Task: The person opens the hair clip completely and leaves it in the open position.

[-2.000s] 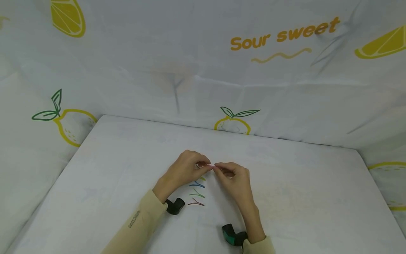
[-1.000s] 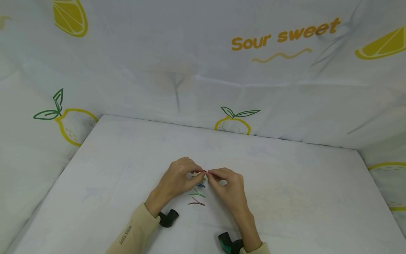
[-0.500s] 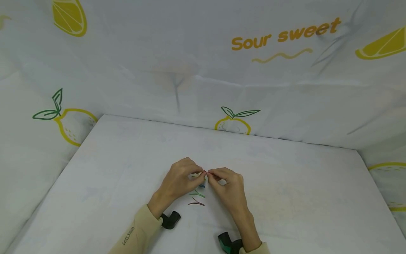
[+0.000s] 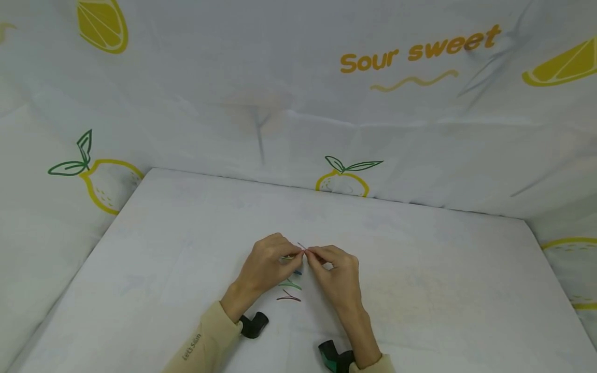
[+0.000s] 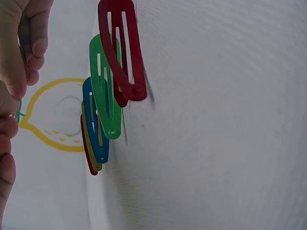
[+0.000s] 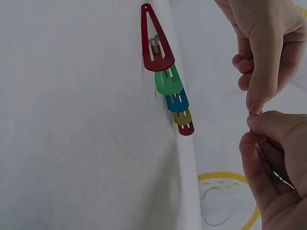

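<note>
In the head view my left hand (image 4: 267, 265) and right hand (image 4: 340, 272) meet fingertip to fingertip above the table. Between them they pinch a small snap hair clip (image 4: 300, 245), mostly hidden by the fingers; a thin strip sticks up past the fingertips. Beneath and nearer me, a row of snap hair clips lies on the table: a red clip (image 6: 159, 64) closest, then a green clip (image 5: 113, 132), a blue clip (image 6: 177, 101), a yellow clip (image 6: 182, 119) and a dark red clip (image 6: 186, 129) farthest. My left hand partly covers the far clips in the head view.
The white table (image 4: 443, 300) ends at a back edge against a pale curtain (image 4: 298, 129) printed with lemons. Black wrist camera mounts (image 4: 254, 325) hang beneath the forearms, low over the table.
Both hands have come slightly nearer me and left since two seconds ago, then stayed nearly still. The held clip has turned in the fingertips, its thin strip now pointing up and away.
</note>
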`<state>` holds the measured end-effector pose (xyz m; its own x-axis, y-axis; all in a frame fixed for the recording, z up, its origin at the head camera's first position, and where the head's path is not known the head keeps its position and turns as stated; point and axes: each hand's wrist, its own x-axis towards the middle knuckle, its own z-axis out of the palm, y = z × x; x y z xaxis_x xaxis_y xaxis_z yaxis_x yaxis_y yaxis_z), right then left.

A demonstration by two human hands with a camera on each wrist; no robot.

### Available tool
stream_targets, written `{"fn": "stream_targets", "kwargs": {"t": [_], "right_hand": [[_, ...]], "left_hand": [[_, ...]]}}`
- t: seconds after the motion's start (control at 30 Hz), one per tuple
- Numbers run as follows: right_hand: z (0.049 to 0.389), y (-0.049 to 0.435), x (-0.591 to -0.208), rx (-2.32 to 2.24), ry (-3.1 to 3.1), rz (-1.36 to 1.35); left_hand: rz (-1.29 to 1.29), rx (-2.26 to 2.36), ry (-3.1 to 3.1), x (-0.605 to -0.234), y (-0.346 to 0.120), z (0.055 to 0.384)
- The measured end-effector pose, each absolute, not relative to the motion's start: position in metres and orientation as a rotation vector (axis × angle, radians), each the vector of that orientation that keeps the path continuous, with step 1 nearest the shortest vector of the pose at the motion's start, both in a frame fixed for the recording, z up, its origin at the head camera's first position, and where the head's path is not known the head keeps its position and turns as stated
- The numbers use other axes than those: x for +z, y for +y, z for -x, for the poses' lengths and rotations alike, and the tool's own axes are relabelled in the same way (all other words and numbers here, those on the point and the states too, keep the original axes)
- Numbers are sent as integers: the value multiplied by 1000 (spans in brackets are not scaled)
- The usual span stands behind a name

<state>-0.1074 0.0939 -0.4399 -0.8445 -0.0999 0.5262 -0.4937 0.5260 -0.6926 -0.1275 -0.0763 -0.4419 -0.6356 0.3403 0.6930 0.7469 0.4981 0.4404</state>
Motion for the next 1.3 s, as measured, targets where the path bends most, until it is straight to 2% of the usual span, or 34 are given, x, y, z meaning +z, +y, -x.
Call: {"fn": "stream_targets", "kwargs": {"t": [1.3], "right_hand": [[98, 102, -441, 1295, -2392, -511]], "left_hand": [[1041, -1118, -2299, -442, -92, 124]]}}
